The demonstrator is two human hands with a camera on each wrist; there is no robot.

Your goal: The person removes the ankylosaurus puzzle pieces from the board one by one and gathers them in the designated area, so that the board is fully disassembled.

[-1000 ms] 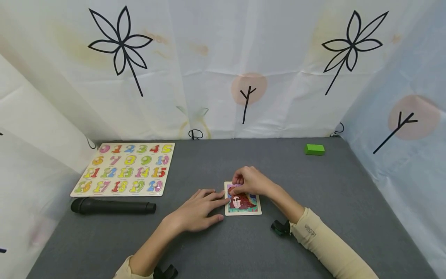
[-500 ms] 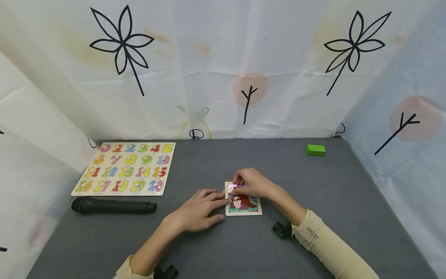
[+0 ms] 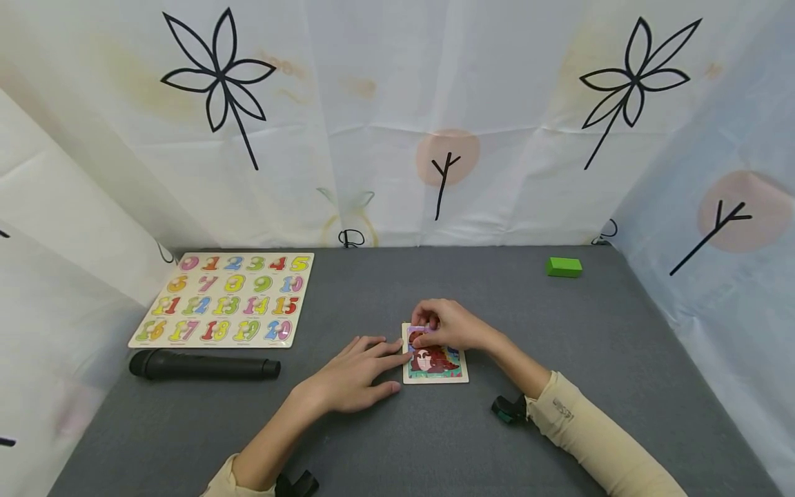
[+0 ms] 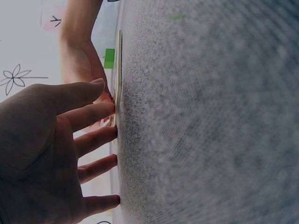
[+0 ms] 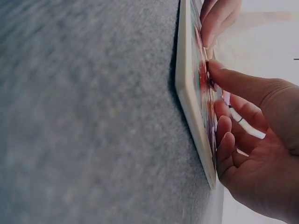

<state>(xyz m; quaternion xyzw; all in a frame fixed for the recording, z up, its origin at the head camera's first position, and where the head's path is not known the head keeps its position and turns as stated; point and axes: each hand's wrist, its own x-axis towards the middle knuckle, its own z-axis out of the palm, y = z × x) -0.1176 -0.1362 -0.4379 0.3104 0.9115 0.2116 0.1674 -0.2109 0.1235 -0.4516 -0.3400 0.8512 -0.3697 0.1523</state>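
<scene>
A small wooden jigsaw puzzle (image 3: 435,362) with a picture of a red-haired figure lies flat on the grey table in the head view. My left hand (image 3: 357,376) is spread palm down at its left edge, fingertips touching the frame and the table. Over the puzzle's upper left part, my right hand (image 3: 452,326) pinches a puzzle piece (image 5: 212,85) between thumb and fingers. That piece is mostly hidden by the fingers, and its edge looks slightly tilted in the right wrist view. The puzzle's light wooden frame (image 5: 187,93) shows edge-on there.
A number board (image 3: 220,300) lies at the back left, with a black microphone (image 3: 205,364) just in front of it. A green block (image 3: 564,267) sits at the back right. White printed cloth (image 3: 373,124) stands around the table's back and sides.
My right fingers shift slightly over the upper left of the puzzle, and the glare seen there half a second ago is gone. The left hand stays in place.
</scene>
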